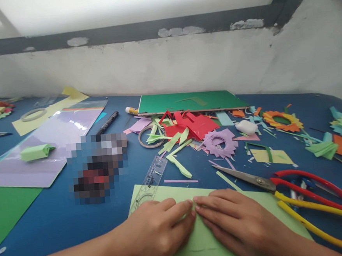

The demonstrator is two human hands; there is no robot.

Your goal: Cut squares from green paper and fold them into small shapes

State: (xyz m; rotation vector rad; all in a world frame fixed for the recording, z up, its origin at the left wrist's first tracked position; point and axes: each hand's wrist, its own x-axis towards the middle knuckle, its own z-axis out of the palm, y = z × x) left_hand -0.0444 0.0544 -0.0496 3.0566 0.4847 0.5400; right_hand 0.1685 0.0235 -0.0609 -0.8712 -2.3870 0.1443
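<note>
A sheet of light green paper (205, 238) lies on the table in front of me, with a short crease or edge line near the bottom. My left hand (163, 226) rests on it, fingers curled and closed, thumb and index tips pressing the paper. My right hand (232, 217) meets it from the other side, fingers pressed together, fingertips against the paper and almost touching the left ones. Whatever lies beneath the fingertips is hidden. Partly over the sheet's upper left corner lies a clear plastic ruler (153, 174), beside my left hand. Scissors (261, 182) with red and yellow handles lie right of my right hand.
Paper scraps, a red paper piece (200, 124) and a purple paper ring (220, 144) lie mid-table. Behind them is a green board (186, 101) near the wall. To the left are a black marker (107, 122), a blurred-out object (100, 164) and a plastic-sleeved purple pack (45, 168).
</note>
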